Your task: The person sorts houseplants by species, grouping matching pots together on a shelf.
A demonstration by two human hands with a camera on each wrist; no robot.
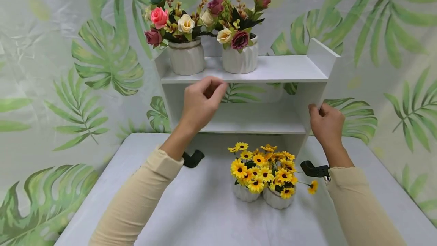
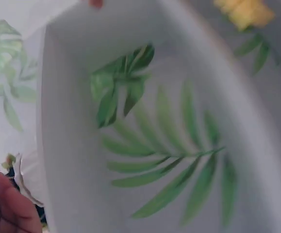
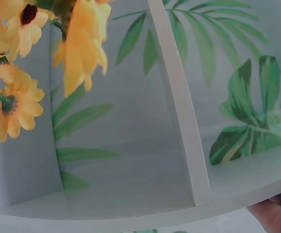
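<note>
Two pots of yellow flowers [image 1: 263, 174] stand close together on the tabletop [image 1: 191, 208], just in front of a white shelf [image 1: 246, 73]. The left hand [image 1: 201, 101] hovers at the top board's front edge, fingers loosely curled and holding nothing; the right hand [image 1: 326, 120] pinches the shelf's right side panel. Two pots of roses [image 1: 186, 29] stand on top.
</note>
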